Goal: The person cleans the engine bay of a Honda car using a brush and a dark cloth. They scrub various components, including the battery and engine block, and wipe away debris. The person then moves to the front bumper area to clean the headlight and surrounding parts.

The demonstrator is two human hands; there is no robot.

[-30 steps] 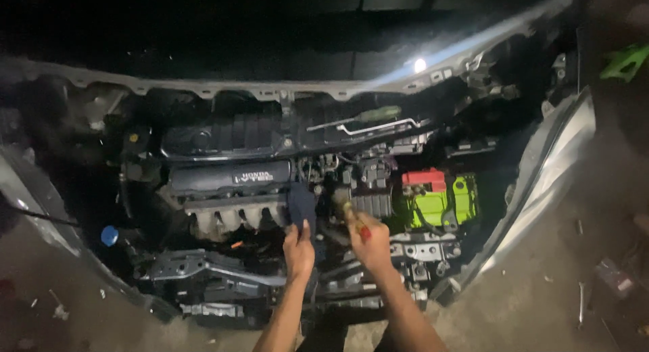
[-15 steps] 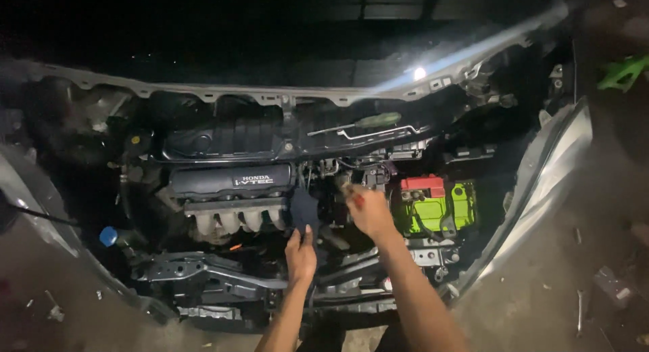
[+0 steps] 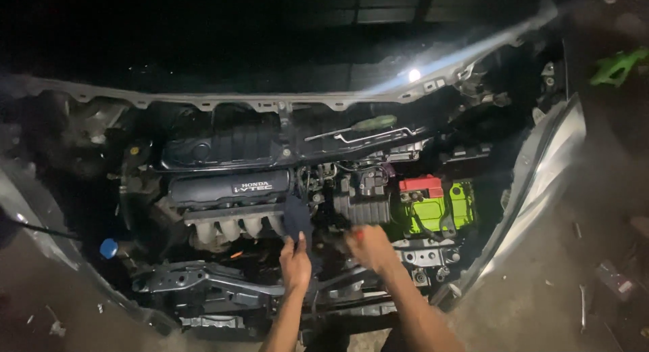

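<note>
Here, left hand [image 3: 295,261] pinches dark cloth [image 3: 298,218]; right hand [image 3: 368,246] grips a red-handled tool [image 3: 358,234].

Open engine bay [image 3: 203,284] of a car w/ front end stripped, lit from above, dark all round. Cross panel [image 3: 270,100] runs along the back edge. On the ledge below it lie a green-handled screwdriver [image 3: 370,123] and, just beside it, a long metal wrench [image 3: 378,135]. Centre-left sits the engine w/ black cover [image 3: 223,188], pale manifold pipes [image 3: 236,225] below. Right of centre: battery [image 3: 436,206], green sides, red cap on top. Blue round cap [image 3: 109,248] low on the left. Concrete floor [image 3: 554,291] to the right of the car, w/ small bits of debris [image 3: 612,277] scattered on it.
</note>
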